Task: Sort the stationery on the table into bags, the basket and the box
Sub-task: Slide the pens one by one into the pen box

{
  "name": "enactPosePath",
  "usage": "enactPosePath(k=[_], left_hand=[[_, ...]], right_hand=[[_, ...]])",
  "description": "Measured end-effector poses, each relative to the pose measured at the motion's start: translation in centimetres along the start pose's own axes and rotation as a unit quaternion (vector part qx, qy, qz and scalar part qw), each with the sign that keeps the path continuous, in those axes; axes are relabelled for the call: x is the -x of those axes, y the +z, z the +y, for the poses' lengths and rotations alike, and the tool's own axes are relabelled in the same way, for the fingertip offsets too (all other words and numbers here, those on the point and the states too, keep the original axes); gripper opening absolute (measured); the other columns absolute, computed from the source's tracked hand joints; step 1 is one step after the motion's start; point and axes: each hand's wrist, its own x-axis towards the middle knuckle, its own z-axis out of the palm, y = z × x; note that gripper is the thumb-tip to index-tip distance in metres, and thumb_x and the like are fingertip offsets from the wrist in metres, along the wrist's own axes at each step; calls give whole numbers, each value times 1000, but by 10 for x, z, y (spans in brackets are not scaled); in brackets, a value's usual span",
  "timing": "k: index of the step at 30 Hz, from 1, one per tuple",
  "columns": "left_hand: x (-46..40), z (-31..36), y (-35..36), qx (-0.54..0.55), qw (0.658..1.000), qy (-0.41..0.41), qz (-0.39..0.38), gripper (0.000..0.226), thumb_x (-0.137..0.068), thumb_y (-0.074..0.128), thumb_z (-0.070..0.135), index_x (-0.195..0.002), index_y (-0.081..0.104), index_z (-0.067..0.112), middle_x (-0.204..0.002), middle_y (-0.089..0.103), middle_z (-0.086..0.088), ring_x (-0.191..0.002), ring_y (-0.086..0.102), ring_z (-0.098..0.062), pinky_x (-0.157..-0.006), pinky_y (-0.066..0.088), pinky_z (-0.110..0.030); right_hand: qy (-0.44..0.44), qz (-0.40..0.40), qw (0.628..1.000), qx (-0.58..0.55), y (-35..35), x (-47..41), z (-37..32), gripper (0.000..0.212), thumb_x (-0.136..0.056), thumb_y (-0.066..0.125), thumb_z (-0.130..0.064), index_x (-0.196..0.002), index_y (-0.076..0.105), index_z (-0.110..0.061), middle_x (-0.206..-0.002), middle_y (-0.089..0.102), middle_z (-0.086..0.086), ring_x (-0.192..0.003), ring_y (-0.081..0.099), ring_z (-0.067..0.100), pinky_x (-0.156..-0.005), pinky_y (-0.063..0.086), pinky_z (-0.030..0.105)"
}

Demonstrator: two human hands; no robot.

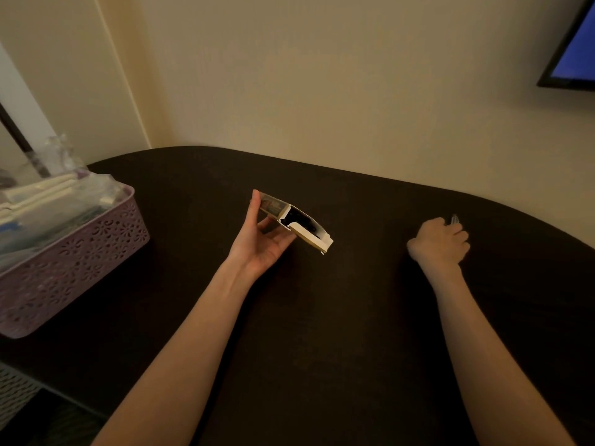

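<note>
Arms reach out over the dark table (322, 317). The left hand (262, 241), palm up, grips a small open box (297, 223) above the tabletop, thumb along its far end. The right hand (439, 241), knuckles up, curls around something small and shiny near the table's far edge. A lilac basket (74, 262) sits left.

Dim beige wall (322, 75); dark table (322, 317); wall-mounted screen (576, 49) glowing blue.

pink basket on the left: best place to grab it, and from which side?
Grip the basket by its top rim at the near right wall, coming from the right and above. The rim is bare there, the bagged items inside sit further back, and the left hand, now holding the box, is nearest.
</note>
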Motion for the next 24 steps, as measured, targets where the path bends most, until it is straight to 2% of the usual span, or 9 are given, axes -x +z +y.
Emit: enactPosePath(k=[5, 10, 13, 16, 19, 22, 24], left_hand=[[1, 0, 0, 1, 1000, -1, 4, 87, -71, 77, 42, -139, 38, 5, -126, 57, -29, -111, 63, -43, -91, 54, -50], [2, 0, 1, -4, 1000, -1, -1, 84, -71, 77, 43, -136, 40, 5, -127, 56, -28, -112, 63, -42, -92, 54, -49], [3, -1, 2, -9, 1000, -1, 1, 79, -74, 75, 44, -134, 42, 5, -126, 57, -28, -111, 63, -41, -94, 52, -49], [3, -1, 3, -9, 1000, 1, 4, 83, -71, 77, 43, -136, 41, 6, -126, 57, -27, -110, 63, -41, -94, 52, -49], [3, -1, 2, -11, 1000, 3, 8, 83, -72, 76, 43, -137, 40, 6, -126, 56, -28, -110, 63, -41, -92, 53, -49], [3, -1, 3, -12, 1000, 4, 7, 80, -75, 75, 44, -137, 39, 8, -127, 56, -28, -110, 64, -41, -92, 53, -49], [3, -1, 3, -15, 1000, 4, 9, 81, -74, 75, 44, -137, 39, 8, -126, 56, -27, -110, 64, -41, -93, 53, -49]], right_hand=[[-16, -6, 1000, -7, 2, -2, -1, 53, -88, 66, -20, -131, 43, 2, -138, 40, 28, -127, 41, 40, -105, 36, 47], [-10, 38, 999, 16, 1, 4, -1, 57, -84, 71, -22, -129, 44, 0, -146, 25, 29, -133, 29, 42, -107, 32, 47], [3, 16, 1000, -8, 2, 4, -1, 60, -87, 68, -23, -133, 40, 2, -146, 23, 29, -132, 29, 43, -108, 31, 48], [0, 3, 999, -35, 4, 3, -1, 60, -87, 67, -17, -134, 37, 4, -144, 24, 30, -128, 35, 43, -106, 35, 47], [-30, -37, 996, -73, 2, 3, -5, 58, -88, 64, -11, -135, 33, 4, -138, 36, 30, -125, 41, 42, -103, 40, 48], [-68, -97, 984, -129, -8, 11, -15, 55, -90, 62, -10, -134, 30, 1, -125, 51, 20, -116, 52, 35, -94, 47, 43], [-116, -103, 969, -191, -17, 22, -24, 50, -91, 59, -7, -134, 33, -3, -115, 55, 13, -107, 57, 27, -78, 47, 32]])
